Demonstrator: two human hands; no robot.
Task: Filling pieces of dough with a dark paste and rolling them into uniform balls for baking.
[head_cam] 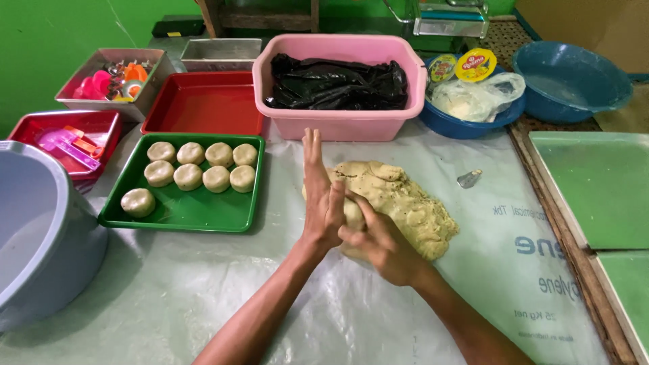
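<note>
A big lump of pale beige dough lies on a clear plastic sheet in the middle of the table. My left hand stands on edge with straight fingers, its palm pressed against a small piece of dough. My right hand cups that same piece from the other side, fingers curled over it. Left of my hands a green tray holds several round flattened dough pieces.
A pink tub with black plastic stands behind the dough. Red trays and a box of coloured cutters sit at back left, a grey basin at left, blue bowls at back right, green boards at right.
</note>
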